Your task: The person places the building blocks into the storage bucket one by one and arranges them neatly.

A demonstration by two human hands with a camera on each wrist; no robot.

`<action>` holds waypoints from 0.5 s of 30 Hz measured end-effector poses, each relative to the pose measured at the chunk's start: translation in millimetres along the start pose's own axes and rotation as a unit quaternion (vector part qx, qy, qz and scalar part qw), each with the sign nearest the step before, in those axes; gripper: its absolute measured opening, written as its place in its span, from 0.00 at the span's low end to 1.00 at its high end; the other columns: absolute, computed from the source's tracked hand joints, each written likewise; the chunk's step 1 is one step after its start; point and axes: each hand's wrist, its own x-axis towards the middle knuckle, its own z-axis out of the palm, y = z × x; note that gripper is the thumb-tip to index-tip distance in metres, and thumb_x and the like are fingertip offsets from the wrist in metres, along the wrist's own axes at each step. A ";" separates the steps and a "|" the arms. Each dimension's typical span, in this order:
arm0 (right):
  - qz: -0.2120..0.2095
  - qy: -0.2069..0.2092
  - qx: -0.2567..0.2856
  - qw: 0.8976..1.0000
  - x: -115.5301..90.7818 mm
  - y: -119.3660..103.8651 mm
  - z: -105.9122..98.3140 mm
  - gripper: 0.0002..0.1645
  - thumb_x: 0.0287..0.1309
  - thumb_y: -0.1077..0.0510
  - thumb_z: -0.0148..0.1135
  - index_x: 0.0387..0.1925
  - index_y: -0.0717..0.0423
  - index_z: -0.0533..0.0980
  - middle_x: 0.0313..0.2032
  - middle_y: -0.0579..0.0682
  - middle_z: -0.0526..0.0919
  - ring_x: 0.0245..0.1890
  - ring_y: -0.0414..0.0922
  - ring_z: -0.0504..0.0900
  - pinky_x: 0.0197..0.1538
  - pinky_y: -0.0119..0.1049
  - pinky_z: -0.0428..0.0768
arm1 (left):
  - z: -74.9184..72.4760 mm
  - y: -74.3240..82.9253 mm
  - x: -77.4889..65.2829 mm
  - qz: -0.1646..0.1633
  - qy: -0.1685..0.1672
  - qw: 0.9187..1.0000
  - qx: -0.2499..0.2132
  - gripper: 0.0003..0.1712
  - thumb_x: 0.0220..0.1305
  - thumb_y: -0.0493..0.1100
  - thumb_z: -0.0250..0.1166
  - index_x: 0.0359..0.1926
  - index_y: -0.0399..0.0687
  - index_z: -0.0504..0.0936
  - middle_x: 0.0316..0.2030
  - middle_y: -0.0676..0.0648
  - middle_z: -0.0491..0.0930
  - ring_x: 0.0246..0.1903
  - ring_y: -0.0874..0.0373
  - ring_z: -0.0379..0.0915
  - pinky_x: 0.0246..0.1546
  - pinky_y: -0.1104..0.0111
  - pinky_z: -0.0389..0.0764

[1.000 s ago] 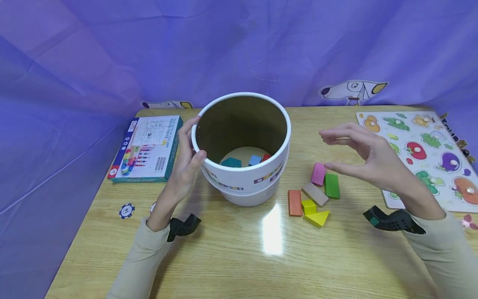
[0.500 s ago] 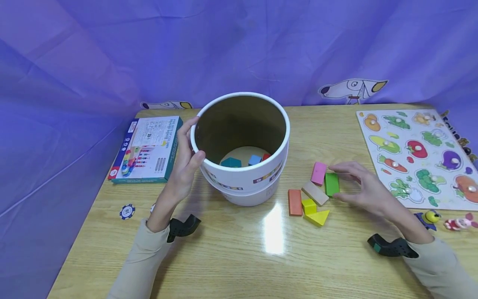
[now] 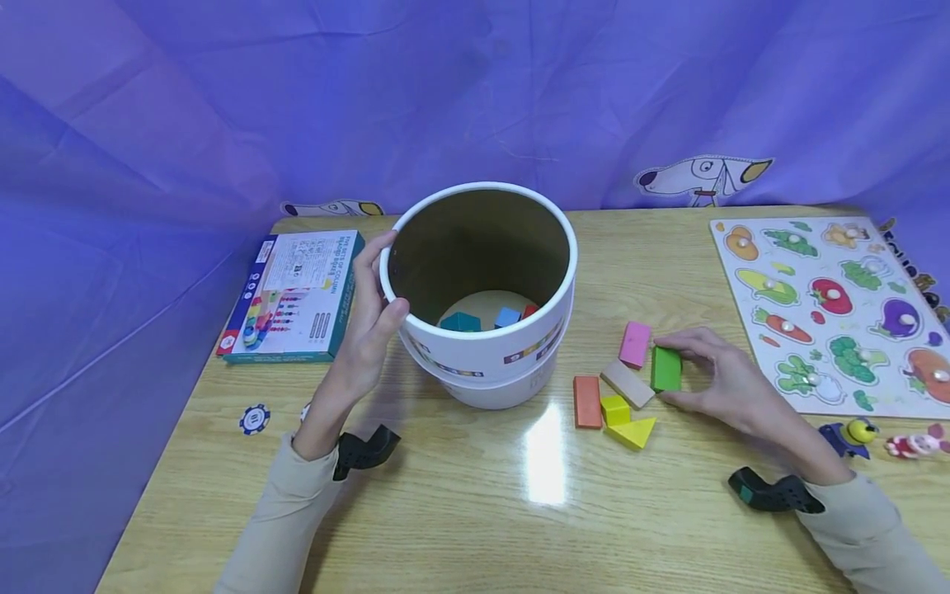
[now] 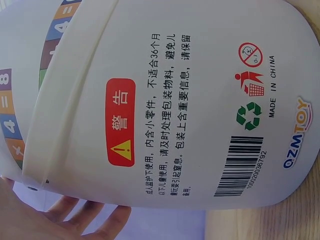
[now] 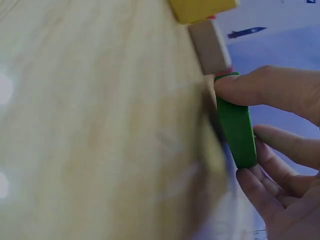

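Note:
My left hand [image 3: 362,351] holds the rim of a white bucket [image 3: 496,396], with the thumb at its near side and the fingers along its left. Printed warnings and a barcode cover the bucket wall [image 4: 200,115] in the left wrist view. Inside the bucket lie a teal block [image 3: 460,322], a blue block [image 3: 507,317] and part of a red one. To the right, my right hand [image 3: 723,384] pinches a green block [image 3: 666,370] between thumb and fingers. The right wrist view shows the green block [image 5: 237,130] with the thumb on one end and fingertips at the other.
Beside the green block lie a pink block [image 3: 634,345], a plain wooden block [image 3: 627,384], an orange block [image 3: 587,402] and yellow blocks [image 3: 631,432]. A vegetable puzzle board [image 3: 805,285] and small figures [image 3: 849,436] are at right. A flat box [image 3: 293,297] and a chip [image 3: 255,419] lie left.
My right hand has come down to the green block and now pinches it; the block has shifted slightly right, away from the wooden one. The left hand and bucket hold their place.

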 end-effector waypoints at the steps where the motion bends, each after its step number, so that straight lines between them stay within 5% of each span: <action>1: -0.002 0.005 -0.003 1.000 0.0 -0.9 -2.7 0.39 0.37 0.64 0.80 0.57 0.54 0.77 0.51 0.52 0.77 0.49 0.25 0.66 0.52 0.10 0.60 | 0.0 -0.1 0.3 0.000 0.000 1.000 0.000 0.51 0.58 0.73 0.58 0.73 0.58 0.46 0.72 0.54 0.51 0.71 0.51 0.50 0.69 0.39 0.56; 8: -0.040 0.073 0.001 0.997 12.7 -26.7 -36.3 0.40 0.34 0.68 0.80 0.56 0.54 0.78 0.49 0.50 0.79 0.46 0.21 0.68 0.51 0.12 0.63 | 0.5 -0.2 1.2 0.008 0.000 1.000 -0.002 0.51 0.59 0.72 0.58 0.72 0.56 0.46 0.72 0.54 0.50 0.71 0.50 0.50 0.69 0.39 0.55; 15: -0.092 0.114 0.067 0.987 45.2 -88.2 -71.4 0.44 0.32 0.76 0.77 0.57 0.55 0.77 0.50 0.40 0.76 0.47 0.32 0.74 0.60 0.17 0.67 | 1.2 0.6 0.4 0.008 0.003 1.000 -0.006 0.50 0.58 0.72 0.58 0.72 0.59 0.47 0.72 0.53 0.51 0.71 0.50 0.51 0.69 0.39 0.56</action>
